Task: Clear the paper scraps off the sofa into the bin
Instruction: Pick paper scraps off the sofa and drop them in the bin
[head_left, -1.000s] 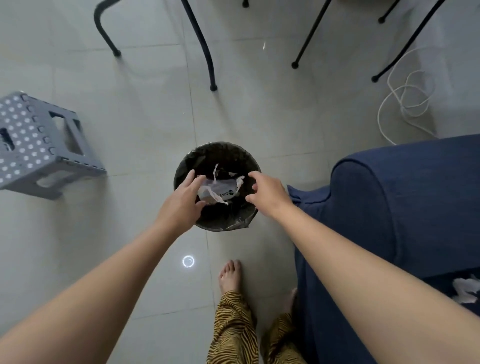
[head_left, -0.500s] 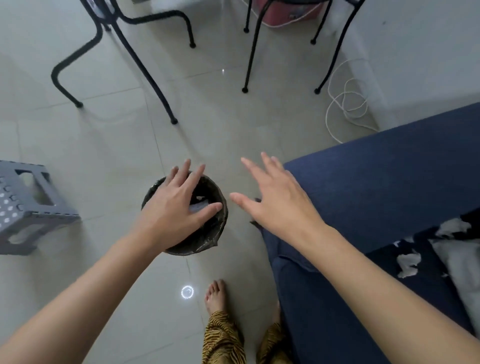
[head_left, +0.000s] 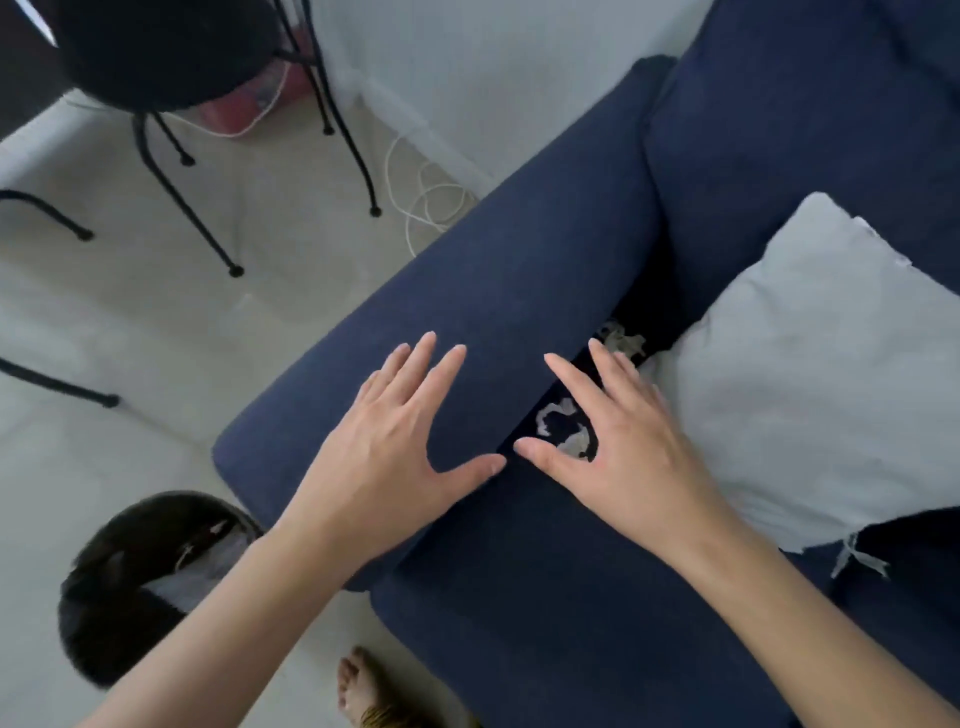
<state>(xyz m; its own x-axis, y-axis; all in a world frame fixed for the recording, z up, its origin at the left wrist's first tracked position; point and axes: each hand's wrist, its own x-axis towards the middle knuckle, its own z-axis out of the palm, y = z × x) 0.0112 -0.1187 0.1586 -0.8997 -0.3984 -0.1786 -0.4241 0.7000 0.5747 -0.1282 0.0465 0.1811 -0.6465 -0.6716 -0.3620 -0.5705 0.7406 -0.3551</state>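
Both my hands hover over the dark blue sofa (head_left: 545, 597), fingers spread and holding nothing. My left hand (head_left: 400, 441) is above the sofa's armrest. My right hand (head_left: 618, 447) is over the seat, just above a few white paper scraps (head_left: 558, 418) lying in the gap beside the armrest. More scraps (head_left: 621, 340) lie further back in that gap, and one scrap (head_left: 857, 558) sits under the cushion's near edge. The black-lined bin (head_left: 119, 566) stands on the floor at lower left with crumpled paper inside, partly hidden by my left forearm.
A large pale grey cushion (head_left: 831, 379) lies on the seat right of the scraps. Black chair legs (head_left: 192, 218) and a coiled white cable (head_left: 426, 202) are on the tiled floor beyond the armrest. My bare foot (head_left: 358, 686) is near the sofa's front.
Both hands left the bin after dropping paper into it and swung right over the sofa. The view turned right, so the bin now sits at lower left.
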